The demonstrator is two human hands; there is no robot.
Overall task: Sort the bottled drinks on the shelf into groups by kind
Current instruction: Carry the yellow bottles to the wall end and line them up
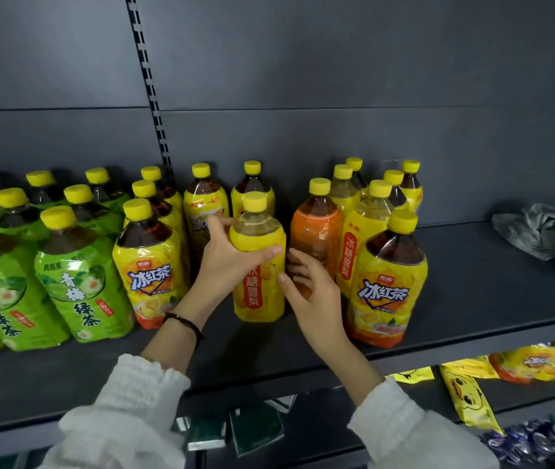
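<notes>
Shelf stock, left to right.

1. Green tea bottles [79,275]: green labels, yellow caps, several rows deep at the far left. They stand as one block and I judge this group done.
2. Iced black tea bottles [149,265]: yellow labels, dark tea, a column just beside the green block with two more behind it. Mostly grouped.
3. My left hand [228,262]: wrapped round the pear drink bottle [260,299], thumb across the front of its label, fingers behind its shoulder. The bottle stands upright in the middle gap of the shelf [472,282]. It is pale and clear inside and not yet with its kind.
4. My right hand [313,289]: fingers loosely spread and holding nothing, thumb at the edge of that label, between this bottle and the next.
5. Orange-labelled bottle [316,231]: the only one of its kind that I see.
6. Right cluster: more pear drink bottles [357,231], mixed with dark ones at the back, and a stray iced black tea bottle [389,286] at the front. This part is left to sort.
7. Grey plastic bag [547,231]: crumpled, far right.
</notes>
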